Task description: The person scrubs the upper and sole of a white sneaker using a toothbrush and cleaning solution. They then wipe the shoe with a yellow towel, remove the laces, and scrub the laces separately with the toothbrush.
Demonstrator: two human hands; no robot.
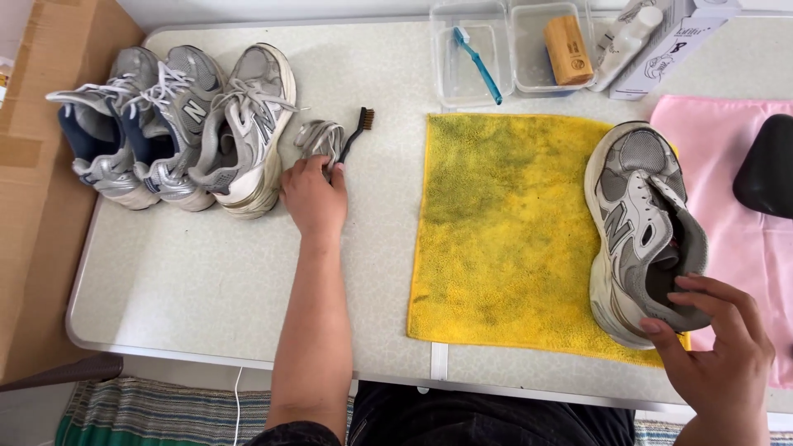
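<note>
My left hand (pixel 314 196) rests on the table with its fingers on a bundle of grey shoelaces (pixel 320 136), beside a small black brush (pixel 355 132) with tan bristles. My right hand (pixel 719 347) grips the heel collar of a grey and white sneaker (pixel 636 231) that has no laces and lies on the right edge of a stained yellow cloth (pixel 504 231). Three more grey sneakers (pixel 182 124) stand together at the table's far left.
Two clear plastic tubs sit at the back, one (pixel 471 54) with a blue toothbrush (pixel 477 62), one with a tan block (pixel 567 49). A white bottle and box (pixel 661 41) stand next to them. A pink cloth (pixel 743 206) and a black object (pixel 768 165) lie right. Cardboard (pixel 41 165) leans left.
</note>
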